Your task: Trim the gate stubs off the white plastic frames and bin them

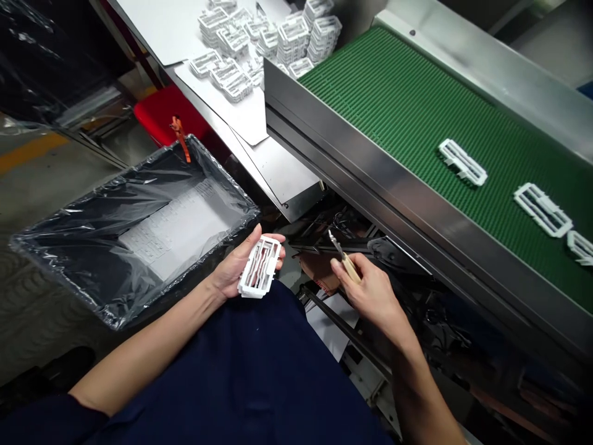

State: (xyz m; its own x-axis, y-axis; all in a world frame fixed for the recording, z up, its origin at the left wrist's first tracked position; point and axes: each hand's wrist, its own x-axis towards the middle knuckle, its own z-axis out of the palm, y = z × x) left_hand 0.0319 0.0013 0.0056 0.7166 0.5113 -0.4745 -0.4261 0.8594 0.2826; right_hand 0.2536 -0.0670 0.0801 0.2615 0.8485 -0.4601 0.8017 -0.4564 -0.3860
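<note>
My left hand is closed around a white plastic frame with long slots, perhaps more than one stacked together. The frame is held tilted in front of my dark blue clothing. In my right hand is a small hand tool with a pale handle and a thin metal tip pointing up and left. Its exact kind is hard to make out. The tool and the frame are apart. Similar white frames lie on the green conveyor belt to the right.
A crate lined with clear plastic stands at the left, with pale pieces in its bottom and an orange clip on its rim. Stacks of white frames sit on the table. The conveyor's metal side runs diagonally at the right.
</note>
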